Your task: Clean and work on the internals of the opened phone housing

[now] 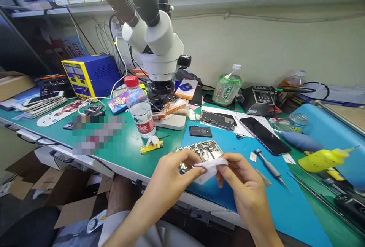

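Between my two hands is a small white tissue [211,168], pinched at both ends. My left hand [178,171] grips its left end between thumb and fingers. On the right end, my right hand [242,180] has its thumb and fingertips closed. Just behind and partly under the tissue lies an opened phone body [212,147] with its inner parts bare; my hands cover its near part. A black phone battery [200,131] rests on the blue mat [228,144] beyond it. To the right are a grey screwdriver [269,166] and a small metal plate [253,156].
A microscope [159,49] stands behind the mat, with a water bottle [141,112] at its left. A dark-screened phone [265,134] and a phone part [217,120] lie at the back. On the right are a yellow squeeze bottle [322,160], a blue air blower [300,141] and tweezers [322,197].
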The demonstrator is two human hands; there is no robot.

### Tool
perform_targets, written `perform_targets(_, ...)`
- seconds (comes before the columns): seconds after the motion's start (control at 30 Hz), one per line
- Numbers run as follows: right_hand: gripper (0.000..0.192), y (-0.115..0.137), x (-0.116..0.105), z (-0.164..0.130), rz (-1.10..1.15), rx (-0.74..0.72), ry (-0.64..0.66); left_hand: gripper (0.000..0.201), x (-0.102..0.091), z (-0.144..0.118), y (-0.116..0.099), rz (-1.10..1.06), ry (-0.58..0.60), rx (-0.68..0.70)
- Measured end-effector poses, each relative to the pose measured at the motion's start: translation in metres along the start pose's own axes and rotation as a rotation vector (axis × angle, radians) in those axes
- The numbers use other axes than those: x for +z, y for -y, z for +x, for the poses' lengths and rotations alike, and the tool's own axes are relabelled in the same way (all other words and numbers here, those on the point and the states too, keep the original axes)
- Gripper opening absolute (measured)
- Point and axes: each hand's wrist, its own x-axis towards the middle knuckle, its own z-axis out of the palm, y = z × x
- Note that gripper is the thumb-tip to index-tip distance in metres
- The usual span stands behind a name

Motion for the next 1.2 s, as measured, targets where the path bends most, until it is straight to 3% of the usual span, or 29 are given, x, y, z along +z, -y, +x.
perform_targets(0.23, 0.023, 0.006, 0.003, 0.0, -0.069, -0.023, 0.013, 0.005, -0.009, 0.002, -0.007, -0.02, -0.04, 0.01)
perform_targets(0.4, 0.017, 0.006, -0.001, -0.001, -0.133, -0.116, 0.045, 0.011, -0.009, 0.006, -0.006, -0.118, 0.024, -0.04)
perform_targets(0.53, 0.01, 0.007, -0.003, -0.001, -0.152, -0.229, 0.094, 0.021, -0.015, 0.005, -0.011, -0.142, 0.084, 0.068)
perform_targets(0.67, 0.019, 0.008, -0.003, -0.003, -0.171, -0.325, 0.116, 0.03, -0.023, 0.0, -0.015, -0.062, 0.117, 0.176)
perform_targets(0.8, 0.032, 0.007, -0.003, -0.006, -0.213, -0.38, 0.165, 0.024, -0.022, -0.002, -0.009, -0.074, 0.084, 0.094)
perform_targets(0.93, 0.032, 0.006, -0.003, -0.005, -0.203, -0.33, 0.128, 0.013, -0.016, -0.004, -0.003, -0.181, 0.054, 0.006)
perform_targets(1.1, 0.04, 0.007, 0.003, -0.003, -0.114, -0.017, 0.284, 0.021, -0.008, -0.009, -0.004, -0.383, 0.09, -0.001)
perform_targets(1.2, 0.025, 0.004, 0.003, -0.001, -0.104, 0.07, 0.237, 0.019, -0.004, -0.01, 0.002, -0.302, 0.045, 0.005)
